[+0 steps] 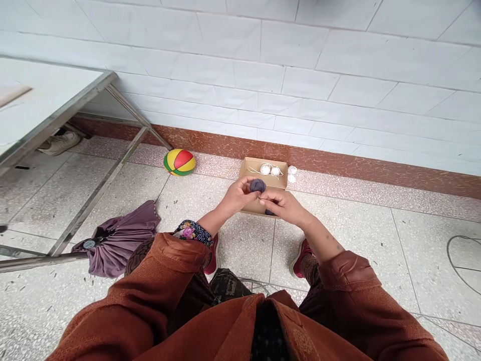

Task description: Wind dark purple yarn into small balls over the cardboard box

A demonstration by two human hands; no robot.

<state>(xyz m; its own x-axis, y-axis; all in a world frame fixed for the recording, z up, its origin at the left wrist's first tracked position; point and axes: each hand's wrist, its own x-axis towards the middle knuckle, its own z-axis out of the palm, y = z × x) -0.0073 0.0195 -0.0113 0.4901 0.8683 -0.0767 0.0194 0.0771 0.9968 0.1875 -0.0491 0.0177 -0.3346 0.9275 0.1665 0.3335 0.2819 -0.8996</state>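
Note:
Between the fingers of my left hand (240,195) is a small ball of dark purple-grey yarn (257,186). My right hand (283,204) is closed in a pinch close against the lower right of the ball; a strand in it is too fine to make out. Below both hands an open cardboard box (246,165) lies on the floor. Two white yarn balls (265,169) with loose ends sit in its far part. Another dark ball (269,212) shows partly in the near part, mostly covered by my right hand.
More white balls (292,170) lie just right of the box, by the tiled wall (293,80). A coloured ball (179,162) rests near the metal-framed table (108,78) at left. A folded purple umbrella (128,233) lies on the floor, and a wire loop (453,258) lies at right.

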